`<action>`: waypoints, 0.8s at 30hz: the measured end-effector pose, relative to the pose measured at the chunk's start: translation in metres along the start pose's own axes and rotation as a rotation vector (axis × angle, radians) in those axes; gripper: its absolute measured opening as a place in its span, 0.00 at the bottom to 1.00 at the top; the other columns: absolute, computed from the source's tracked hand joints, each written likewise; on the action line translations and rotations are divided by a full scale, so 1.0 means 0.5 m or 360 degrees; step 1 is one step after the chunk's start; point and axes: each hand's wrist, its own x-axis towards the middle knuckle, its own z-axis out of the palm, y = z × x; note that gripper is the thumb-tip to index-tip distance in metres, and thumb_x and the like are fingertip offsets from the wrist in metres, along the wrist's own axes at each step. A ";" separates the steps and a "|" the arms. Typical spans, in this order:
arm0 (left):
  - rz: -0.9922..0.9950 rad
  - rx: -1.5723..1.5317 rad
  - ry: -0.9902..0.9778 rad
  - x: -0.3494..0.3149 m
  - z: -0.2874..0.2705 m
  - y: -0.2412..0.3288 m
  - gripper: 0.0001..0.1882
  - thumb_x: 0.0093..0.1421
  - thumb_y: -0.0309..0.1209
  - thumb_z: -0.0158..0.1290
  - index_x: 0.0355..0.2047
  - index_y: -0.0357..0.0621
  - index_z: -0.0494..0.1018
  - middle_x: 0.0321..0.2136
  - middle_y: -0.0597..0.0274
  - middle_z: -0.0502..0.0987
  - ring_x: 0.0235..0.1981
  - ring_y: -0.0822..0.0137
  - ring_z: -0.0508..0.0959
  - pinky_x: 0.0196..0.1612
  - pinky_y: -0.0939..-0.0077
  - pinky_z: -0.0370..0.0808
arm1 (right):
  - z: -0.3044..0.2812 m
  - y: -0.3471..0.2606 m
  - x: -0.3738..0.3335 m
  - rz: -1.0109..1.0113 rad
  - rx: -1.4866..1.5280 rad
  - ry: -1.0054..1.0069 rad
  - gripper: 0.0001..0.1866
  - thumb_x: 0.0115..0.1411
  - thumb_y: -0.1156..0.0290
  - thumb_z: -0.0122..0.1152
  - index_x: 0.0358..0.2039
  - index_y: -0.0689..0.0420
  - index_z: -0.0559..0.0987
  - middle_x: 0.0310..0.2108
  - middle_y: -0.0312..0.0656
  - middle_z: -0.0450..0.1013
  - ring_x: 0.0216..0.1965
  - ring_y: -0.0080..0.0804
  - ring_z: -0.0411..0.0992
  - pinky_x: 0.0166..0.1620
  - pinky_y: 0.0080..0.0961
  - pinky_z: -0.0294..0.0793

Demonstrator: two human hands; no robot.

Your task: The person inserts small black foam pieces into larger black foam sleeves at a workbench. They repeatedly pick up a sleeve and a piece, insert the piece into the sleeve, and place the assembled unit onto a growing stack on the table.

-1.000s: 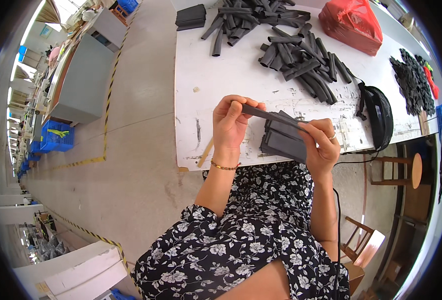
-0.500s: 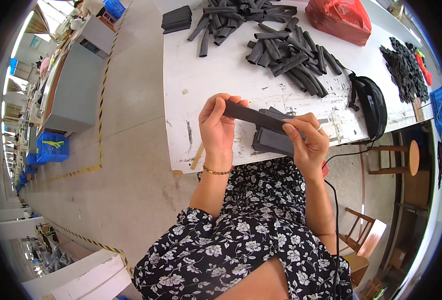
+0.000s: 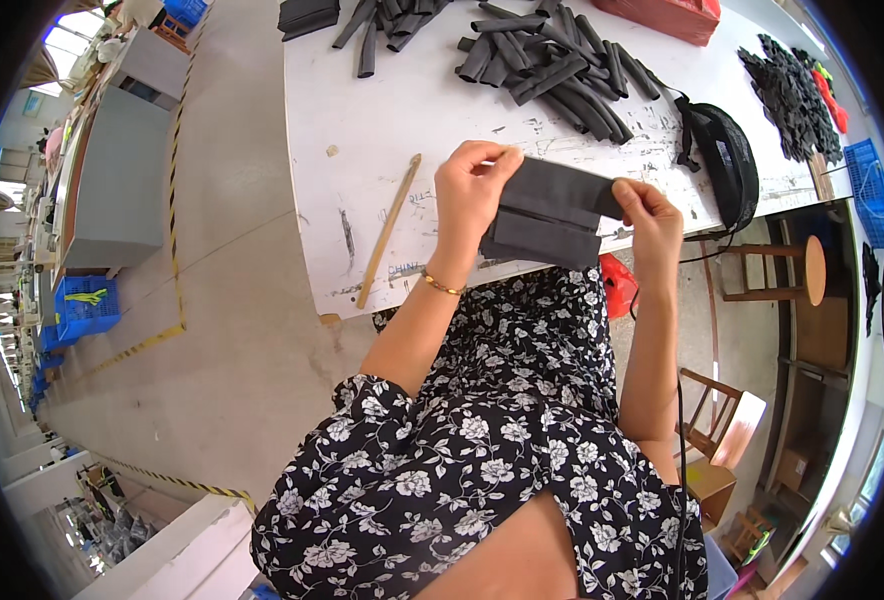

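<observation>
A flat black fabric piece (image 3: 560, 188) is stretched between my two hands, its broad face turned up. My left hand (image 3: 470, 192) pinches its left end between thumb and fingertips. At the other end, my right hand (image 3: 654, 222) grips the edge the same way. Just below the piece, a stack of similar black pieces (image 3: 540, 242) lies at the table's near edge, partly covered by it. To the left of my left hand a thin wooden stick (image 3: 390, 230) rests on the white table (image 3: 327, 190).
Several rolled black fabric tubes (image 3: 562, 75) are heaped farther back. A neat black stack (image 3: 308, 16) sits at the far left corner. Right of the heap are a red plastic bag (image 3: 667, 18), a black pouch (image 3: 730, 165) with a cable, and a pile of dark scraps (image 3: 787, 100). A wooden stool (image 3: 812, 270) stands right.
The fabric piece has turned from a narrow, slanted strip to its broad face. Both hands have shifted up and right in the picture. The wooden stick shows in full, as the view moved.
</observation>
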 end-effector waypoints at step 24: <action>0.1029 0.1311 -0.0739 -0.241 -0.009 -0.194 0.28 0.54 0.22 0.48 0.58 0.42 0.68 0.59 0.55 0.66 0.64 0.57 0.62 0.68 0.58 0.58 | 0.108 0.071 0.151 -0.0172 -0.1386 -0.1534 0.42 0.49 0.45 0.67 0.54 0.69 0.72 0.43 0.55 0.77 0.44 0.42 0.76 0.49 0.33 0.73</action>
